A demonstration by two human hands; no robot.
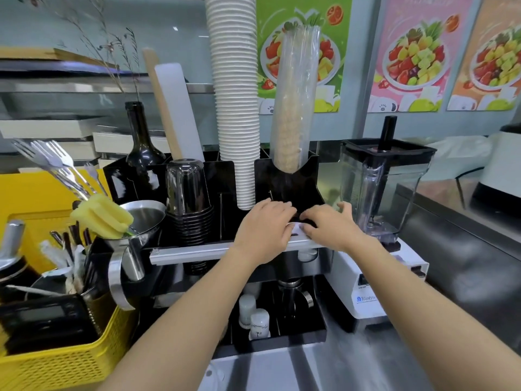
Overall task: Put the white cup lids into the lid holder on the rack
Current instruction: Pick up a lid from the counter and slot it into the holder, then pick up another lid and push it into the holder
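A black rack [307, 187] stands on the counter with several compartments. My left hand [263, 224] and my right hand [328, 224] are side by side over the rack's front right compartment, fingers curled down onto white cup lids [294, 227]. Only a thin white edge of the lids shows between the two hands; the rest is hidden under my fingers. Both hands touch the lids. How deep the lids sit in the compartment cannot be told.
A tall stack of white paper cups [236, 108] and a plastic sleeve of cups [296, 103] rise from the rack behind my hands. Black cups [187, 204] sit left, a blender [383, 190] right, a yellow basket [56, 348] with utensils at the left.
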